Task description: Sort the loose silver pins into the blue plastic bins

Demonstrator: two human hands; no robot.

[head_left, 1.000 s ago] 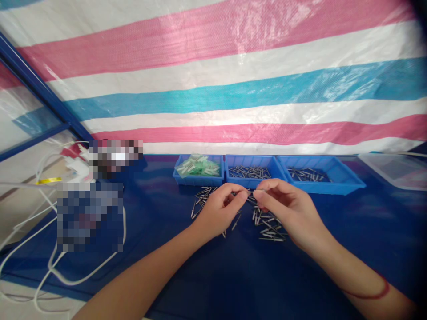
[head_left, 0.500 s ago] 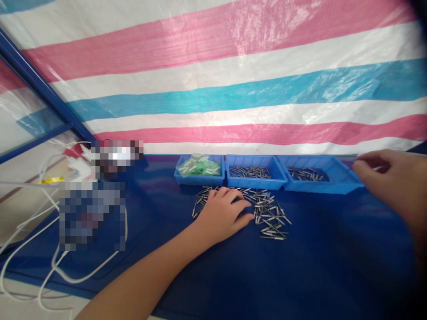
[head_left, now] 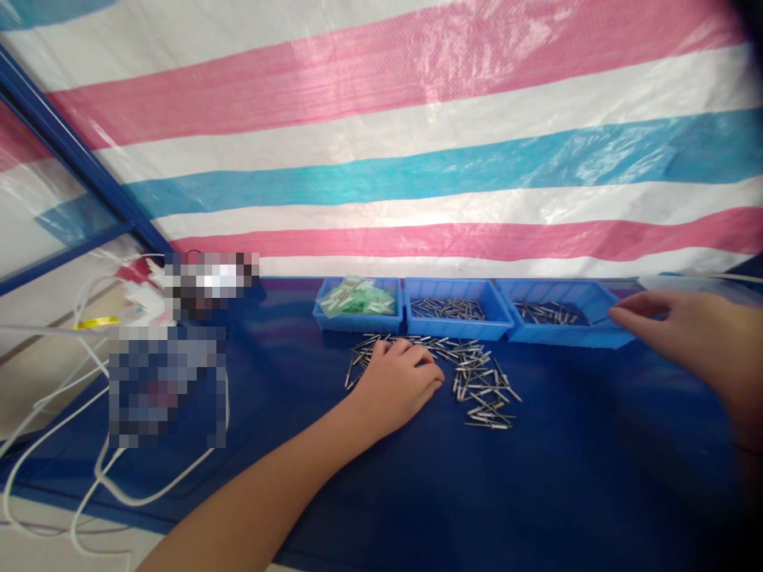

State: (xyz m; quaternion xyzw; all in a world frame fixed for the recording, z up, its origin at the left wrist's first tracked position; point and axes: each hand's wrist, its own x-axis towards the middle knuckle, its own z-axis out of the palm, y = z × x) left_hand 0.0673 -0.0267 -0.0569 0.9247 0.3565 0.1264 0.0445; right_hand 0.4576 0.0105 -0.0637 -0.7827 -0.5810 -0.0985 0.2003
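Observation:
My left hand point(head_left: 400, 384) lies over a loose pile of blind rivets point(head_left: 482, 373) on the blue tabletop. Its thumb and fingers are closed together, and whatever is between them is hidden. At the right, my right hand point(head_left: 685, 330) pinches thumb and finger over the right end of a blue bin point(head_left: 575, 337); a thin blind rivet point(head_left: 601, 321) pokes out from the fingertips. More rivets point(head_left: 547, 311) lie inside that bin. The middle blue bin point(head_left: 462, 326) holds rivets too.
A left blue bin point(head_left: 358, 323) contains small green-and-clear packets point(head_left: 361, 297). White cables point(head_left: 140, 502) and plugs point(head_left: 143, 300) crowd the left side beside blurred-out objects. A striped plastic sheet point(head_left: 381, 187) hangs behind the bins, and a blue frame post point(head_left: 71, 143) stands at the left.
My right hand has moved left, toward the inside of the right bin, with the rivet at its fingertips. My left thumb has drawn in against the fingers over the pile.

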